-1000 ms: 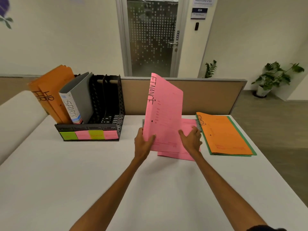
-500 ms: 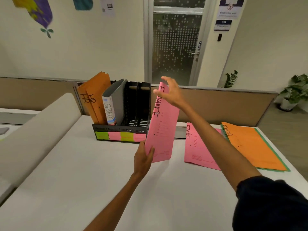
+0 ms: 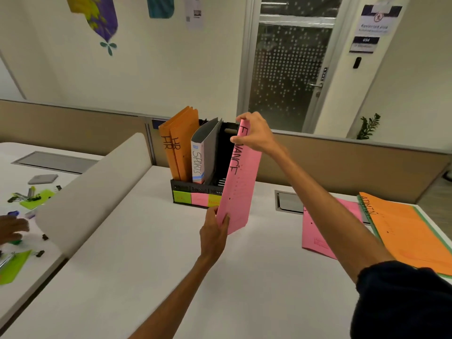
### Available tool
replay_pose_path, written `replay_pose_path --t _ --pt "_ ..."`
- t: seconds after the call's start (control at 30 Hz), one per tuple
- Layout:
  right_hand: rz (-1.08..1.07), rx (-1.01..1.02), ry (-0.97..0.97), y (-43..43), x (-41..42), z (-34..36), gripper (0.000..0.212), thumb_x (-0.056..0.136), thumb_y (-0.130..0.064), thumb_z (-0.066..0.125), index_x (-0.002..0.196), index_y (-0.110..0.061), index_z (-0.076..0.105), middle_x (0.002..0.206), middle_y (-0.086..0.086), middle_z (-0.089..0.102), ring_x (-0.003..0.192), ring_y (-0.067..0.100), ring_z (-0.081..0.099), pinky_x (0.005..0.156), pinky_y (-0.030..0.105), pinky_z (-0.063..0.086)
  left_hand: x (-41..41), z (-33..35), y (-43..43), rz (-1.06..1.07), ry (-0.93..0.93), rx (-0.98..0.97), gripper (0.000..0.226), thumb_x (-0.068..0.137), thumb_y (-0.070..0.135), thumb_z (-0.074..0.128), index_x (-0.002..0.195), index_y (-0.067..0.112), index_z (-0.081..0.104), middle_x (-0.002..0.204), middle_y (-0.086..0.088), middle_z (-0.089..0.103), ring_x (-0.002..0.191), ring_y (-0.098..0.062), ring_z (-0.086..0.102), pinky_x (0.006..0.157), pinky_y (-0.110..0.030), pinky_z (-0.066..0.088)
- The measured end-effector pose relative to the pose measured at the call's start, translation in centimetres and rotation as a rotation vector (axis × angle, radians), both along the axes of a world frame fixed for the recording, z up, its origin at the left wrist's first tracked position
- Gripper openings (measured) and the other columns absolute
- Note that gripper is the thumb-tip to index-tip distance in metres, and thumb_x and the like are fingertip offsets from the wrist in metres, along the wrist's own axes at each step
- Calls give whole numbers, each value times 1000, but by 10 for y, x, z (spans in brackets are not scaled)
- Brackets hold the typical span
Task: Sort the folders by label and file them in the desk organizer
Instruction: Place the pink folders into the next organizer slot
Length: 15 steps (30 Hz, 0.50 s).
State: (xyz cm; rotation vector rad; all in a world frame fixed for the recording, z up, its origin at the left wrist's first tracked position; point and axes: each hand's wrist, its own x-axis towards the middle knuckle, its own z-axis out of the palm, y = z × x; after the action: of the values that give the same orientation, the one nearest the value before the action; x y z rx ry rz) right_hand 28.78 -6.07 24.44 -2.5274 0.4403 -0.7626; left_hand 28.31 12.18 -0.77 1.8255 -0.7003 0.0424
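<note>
Your right fingers (image 3: pixel 241 118) and thumb were pinched on the top corner of the pink FINANCE folder (image 3: pixel 238 189), right by the letter F, with the right hand (image 3: pixel 254 133) arched up over the edge. Down below, your left hand (image 3: pixel 214 233) had the lower near corner, thumb on the face, fingers curled round behind. So both hands gripped it, top and bottom.

The folder stood on end, leaning a touch to the left at the foot, label running down its near edge. It was out in front of the organizer (image 3: pixel 188 188), covering that rack's right front end, and not in any slot. Whether its bottom corner touched the table (image 3: pixel 146 265), you couldn't tell from this angle.

Inside the organizer, two orange HR folders (image 3: pixel 178 148) stood in the left compartment, and the grey SPORTS folder (image 3: pixel 208 148) leaned in the next one along. The slots to the right of it showed black. Coloured sticky labels (image 3: pixel 199 199) ran across the front strip, green, pink, green.

Out to your right, a second pink folder (image 3: pixel 318 231) lay flat on the table, partly under your right forearm. Just beyond it lay the orange ADMIN folder (image 3: pixel 411 231), also flat. Your dark sleeve (image 3: pixel 396 302) filled the near right corner.
</note>
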Motion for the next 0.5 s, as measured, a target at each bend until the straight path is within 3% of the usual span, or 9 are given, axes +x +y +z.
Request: replay_pose_path --t 0.13,0.23,0.3,0.33,0.4,0.43,0.5 --pt "30 -9 -45 11 3 17 49 76 -23 77 121 -16 59 105 -1 43 96 12 47 80 21 40 6 9 2 -39 55 -54 39 89 59 51 115 31 44 112 15 58 89 -9 64 67 -21 60" --pt "54 -46 -71 16 0 35 49 74 -20 78 120 -18 61 105 -1 44 100 12 46 86 26 46 8 13 7 -45 119 -149 47 85 70 46 109 29 48 104 15 58 90 -15 64 59 -23 58" --pt "84 -63 -79 20 -2 46 47 73 -21 80 117 -20 62 106 0 45 104 14 47 90 29 47 12 17 5 23 359 -255 41 90 61 47 105 23 51 104 4 61 92 -25 67 55 -25 57" --pt "96 -72 -80 23 -2 50 46 72 -22 81 115 -21 62 107 0 46 105 14 47 90 30 46 16 22 1 60 571 -303 38 92 54 49 107 19 52 108 -2 61 94 -30 67 56 -28 58" --pt "116 -97 -77 29 -1 56 45 71 -24 83 112 -23 62 109 1 47 104 14 47 88 27 44 27 35 -4 -14 1045 -377 47 93 50 52 120 12 50 117 -12 59 102 -37 64 67 -38 60" --pt "128 -105 -78 31 0 58 45 71 -24 83 111 -23 63 109 1 47 103 13 47 85 25 44 33 40 -6 -88 1179 -386 54 92 53 52 125 10 49 121 -15 58 106 -39 63 73 -42 59" --pt "164 -108 -88 35 0 62 45 70 -23 84 110 -23 63 105 0 46 98 11 47 79 20 44 43 48 -8 -175 1187 -326 64 89 58 53 129 8 49 123 -16 59 108 -38 62 76 -43 59"
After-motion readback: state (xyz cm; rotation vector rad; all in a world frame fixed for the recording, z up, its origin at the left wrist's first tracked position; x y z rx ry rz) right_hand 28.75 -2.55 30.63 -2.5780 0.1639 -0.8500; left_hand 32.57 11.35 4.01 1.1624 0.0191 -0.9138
